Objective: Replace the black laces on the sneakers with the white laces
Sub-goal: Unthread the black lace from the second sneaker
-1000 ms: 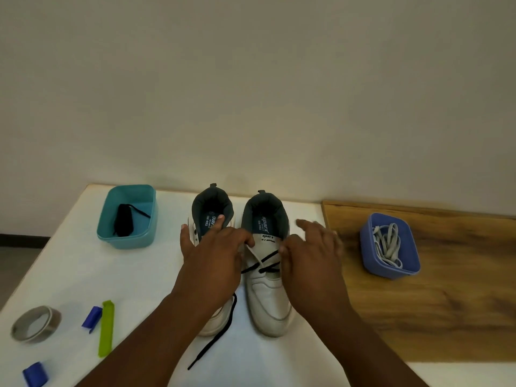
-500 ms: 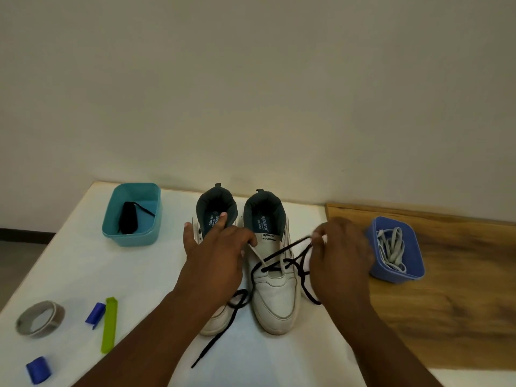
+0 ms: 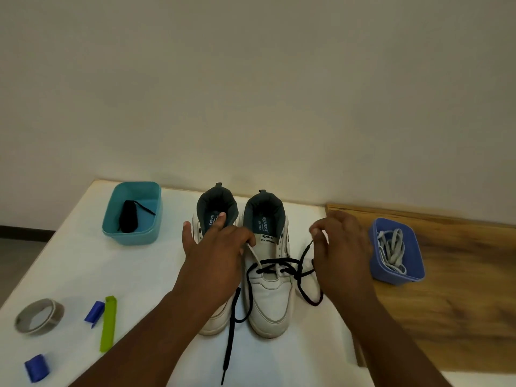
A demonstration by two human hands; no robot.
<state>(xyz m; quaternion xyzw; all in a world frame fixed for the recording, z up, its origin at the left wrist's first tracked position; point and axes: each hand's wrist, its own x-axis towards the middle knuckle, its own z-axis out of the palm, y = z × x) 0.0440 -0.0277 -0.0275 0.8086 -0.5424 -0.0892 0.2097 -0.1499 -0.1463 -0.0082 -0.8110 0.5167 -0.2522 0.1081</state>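
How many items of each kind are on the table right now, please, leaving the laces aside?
Sneakers: 2, the left sneaker and the right sneaker
Tubs: 2, the teal tub and the blue tub
Tape rolls: 1, the grey tape roll
Green clips: 1, the green clip
Blue pieces: 2, and
Total: 8

— How many sneakers stood on the table?
— Two white sneakers (image 3: 269, 286), side by side.
— And tubs?
— Two: one teal tub (image 3: 132, 213) and one blue tub (image 3: 396, 254).
— Laces?
— One black lace (image 3: 279, 268) was threaded in a shoe, and one black bundle (image 3: 129, 220) lay in the teal tub. The white laces (image 3: 392, 248) were tangled; their number could not be told.
— Small things?
— One tape roll (image 3: 39, 317), one green clip (image 3: 109, 322), two blue pieces (image 3: 37, 367).
— Hands?
— Two.
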